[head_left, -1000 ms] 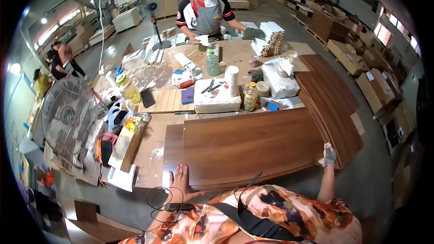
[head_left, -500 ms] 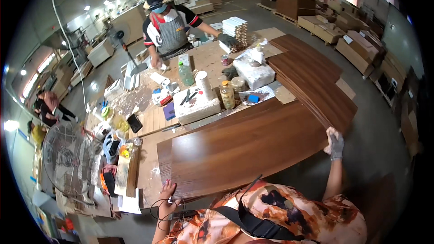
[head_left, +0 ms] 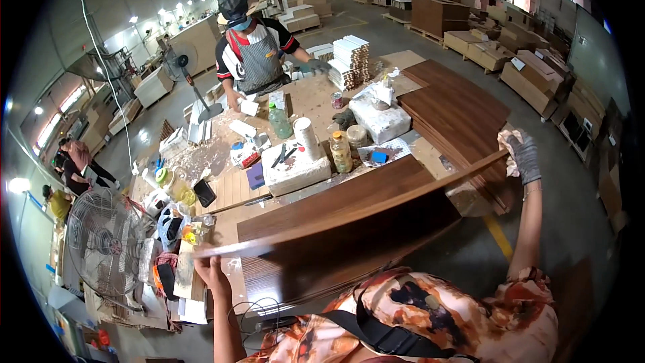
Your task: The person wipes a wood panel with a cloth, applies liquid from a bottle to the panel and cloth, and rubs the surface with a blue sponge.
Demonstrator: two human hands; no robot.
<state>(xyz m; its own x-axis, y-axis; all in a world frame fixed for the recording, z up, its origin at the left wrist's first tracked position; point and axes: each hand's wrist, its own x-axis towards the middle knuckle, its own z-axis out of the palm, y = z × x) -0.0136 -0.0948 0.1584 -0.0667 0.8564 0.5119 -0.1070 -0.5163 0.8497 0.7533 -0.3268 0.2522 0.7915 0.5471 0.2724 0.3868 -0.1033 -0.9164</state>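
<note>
A long dark brown wood-grain panel (head_left: 363, 213) is held up on edge, its narrow side toward me, tilted above the table. My left hand (head_left: 212, 271) is bare and closed on its left end. My right hand (head_left: 524, 156), in a grey glove, grips the right end; something pale and crumpled, perhaps a rag, shows at its fingers. Beneath lies another brown panel (head_left: 309, 272), partly shaded. Behind the raised edge, more flat brown panel surface (head_left: 349, 191) shows. To the right is a stack of brown panels (head_left: 457, 97), overlapping the table's side.
Across the worktable (head_left: 235, 148), a co-worker (head_left: 252, 47) handles white pieces by a stack of white strips (head_left: 349, 60). Bottles (head_left: 340, 151), a white block (head_left: 295, 175) and a phone (head_left: 204, 192) stand or lie midtable. A floor fan (head_left: 104, 242) stands left.
The top panel has gone from lying flat to raised on edge. Both my hands have moved up with it, the right one also farther right. The co-worker's right hand now holds a white piece higher.
</note>
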